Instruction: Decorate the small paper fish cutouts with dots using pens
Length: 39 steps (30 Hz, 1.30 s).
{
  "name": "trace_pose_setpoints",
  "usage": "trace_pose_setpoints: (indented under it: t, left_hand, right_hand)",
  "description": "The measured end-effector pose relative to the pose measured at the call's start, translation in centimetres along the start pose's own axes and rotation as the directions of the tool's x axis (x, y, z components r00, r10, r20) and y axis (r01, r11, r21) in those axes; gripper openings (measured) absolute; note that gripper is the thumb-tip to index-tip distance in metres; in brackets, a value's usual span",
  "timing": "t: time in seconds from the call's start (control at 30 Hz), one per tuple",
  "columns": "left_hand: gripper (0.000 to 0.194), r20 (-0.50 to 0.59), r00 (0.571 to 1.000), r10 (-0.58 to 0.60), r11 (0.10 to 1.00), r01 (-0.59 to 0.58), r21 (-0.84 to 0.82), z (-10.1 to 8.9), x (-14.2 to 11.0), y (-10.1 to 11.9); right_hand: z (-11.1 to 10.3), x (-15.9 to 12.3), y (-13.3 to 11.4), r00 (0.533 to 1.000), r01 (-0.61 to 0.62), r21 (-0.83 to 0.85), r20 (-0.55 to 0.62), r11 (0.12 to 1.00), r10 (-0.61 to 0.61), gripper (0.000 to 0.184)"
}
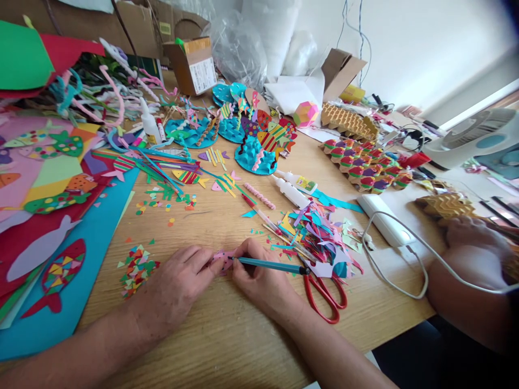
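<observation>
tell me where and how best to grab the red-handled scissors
Take the red-handled scissors by their finger loops, probably from the near right. The loops point toward the person in plain view, while the blades are hidden among paper scraps. The right hand lies to their left, and its blue pen ends just beyond them, so the near right looks freer.

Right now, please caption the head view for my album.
Left hand on spotted pink paper; right hand holding a blue pen.
</observation>
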<state>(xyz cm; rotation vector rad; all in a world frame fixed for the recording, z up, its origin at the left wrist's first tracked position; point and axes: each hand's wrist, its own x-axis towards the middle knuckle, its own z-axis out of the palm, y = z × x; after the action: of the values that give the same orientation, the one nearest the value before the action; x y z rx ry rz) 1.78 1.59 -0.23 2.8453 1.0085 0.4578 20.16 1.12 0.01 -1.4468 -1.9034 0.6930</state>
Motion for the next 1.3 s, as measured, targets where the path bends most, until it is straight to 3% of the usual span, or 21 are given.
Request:
trace_pose_setpoints:
  t: [0.23,0.4,0.9,1.3]
  left_hand:
    - [0.037,-0.003,1.000,0.010,1.000,-0.010,-0.015,0.12,-0.29,-0.12]
    - [0.041,-0.046,0.999,-0.009,1.000,0.007,-0.029,0.66,-0.50,-0.03]
    - [0.045,-0.075,0.997,-0.002,0.996,-0.004,-0.086,0.64,-0.55,-0.15]
    - [0.044,-0.011,0.998,0.064,0.998,-0.064,0.017,-0.11,-0.30,-0.12]
  right_hand:
    - [0.03,0.06,0.04,1.000,0.016,0.027,0.002,1.000,-0.016,0.009]
    - [-0.39,-0.05,0.14,0.996,-0.088,0.128,-0.016,0.988,0.091,0.007]
    - [-0.52,-0.47,0.04,0.999,-0.040,0.071,0.011,0.997,0.039,0.008]
    - [-0.52,-0.53,0.08,0.998,-0.054,0.025,0.030,0.998,0.053,0.009]
